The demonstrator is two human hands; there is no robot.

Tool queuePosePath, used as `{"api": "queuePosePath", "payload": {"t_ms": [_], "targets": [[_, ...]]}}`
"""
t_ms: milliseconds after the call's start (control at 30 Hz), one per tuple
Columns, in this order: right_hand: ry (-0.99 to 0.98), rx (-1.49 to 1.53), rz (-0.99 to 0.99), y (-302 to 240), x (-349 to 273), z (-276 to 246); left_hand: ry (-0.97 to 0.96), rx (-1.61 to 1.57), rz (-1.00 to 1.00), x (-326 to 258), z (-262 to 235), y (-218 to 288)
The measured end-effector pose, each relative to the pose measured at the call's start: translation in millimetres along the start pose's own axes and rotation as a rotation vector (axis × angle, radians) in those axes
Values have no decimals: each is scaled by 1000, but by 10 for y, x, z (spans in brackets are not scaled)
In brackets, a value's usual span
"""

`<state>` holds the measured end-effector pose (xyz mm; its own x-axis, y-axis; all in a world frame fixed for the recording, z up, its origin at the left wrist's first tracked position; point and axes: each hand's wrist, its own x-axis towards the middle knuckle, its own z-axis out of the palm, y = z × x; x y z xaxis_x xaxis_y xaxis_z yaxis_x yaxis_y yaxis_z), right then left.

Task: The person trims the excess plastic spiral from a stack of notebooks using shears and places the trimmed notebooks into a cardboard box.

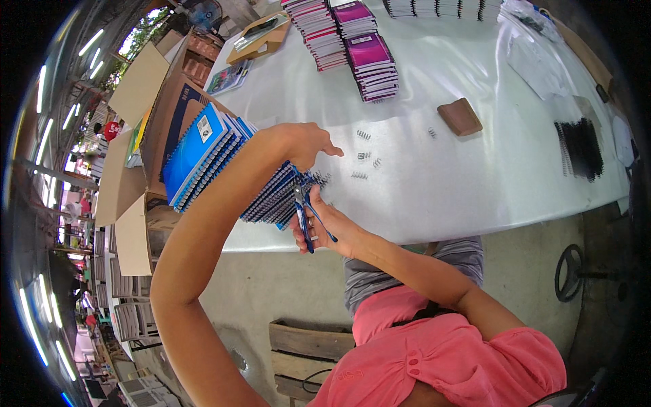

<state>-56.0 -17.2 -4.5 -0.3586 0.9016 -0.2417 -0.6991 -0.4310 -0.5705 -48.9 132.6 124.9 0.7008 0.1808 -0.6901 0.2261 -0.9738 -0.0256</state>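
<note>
Blue spiral notebooks (268, 197) lie in a stack at the table's near left edge, wire bindings showing. Over the stack's right end, my left hand (305, 144) has a finger stretched out to the right; its other fingers are partly hidden. Just below it, my right hand (324, 227) is closed round blue-handled pliers (300, 203). The jaws of the pliers are up against the end of the wire coils at the stack. Small cut coil pieces (363, 156) lie loose on the table right of my hands. My left forearm covers part of the stack.
More blue notebooks (196, 152) lean by an open cardboard box (146, 88) at left. Purple notebooks (371, 57) stand stacked at the back of the white table (420, 183). A brown block (460, 117) and a black coil bundle (580, 149) lie to the right.
</note>
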Motion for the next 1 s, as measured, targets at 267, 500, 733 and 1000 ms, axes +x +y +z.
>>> {"api": "queuePosePath", "payload": {"t_ms": [267, 500, 733, 1000], "targets": [[-47, 30, -30, -47, 26, -70, -25, -43, -69, -6, -39, 67], [5, 21, 55, -42, -8, -112, 4, 35, 17, 89, 135, 26], [12, 3, -17, 110, 59, -132, 29, -30, 22, 86, 148, 11], [-2, 69, 15, 64, 68, -125, 23, -2, -27, 33, 140, 90]]}}
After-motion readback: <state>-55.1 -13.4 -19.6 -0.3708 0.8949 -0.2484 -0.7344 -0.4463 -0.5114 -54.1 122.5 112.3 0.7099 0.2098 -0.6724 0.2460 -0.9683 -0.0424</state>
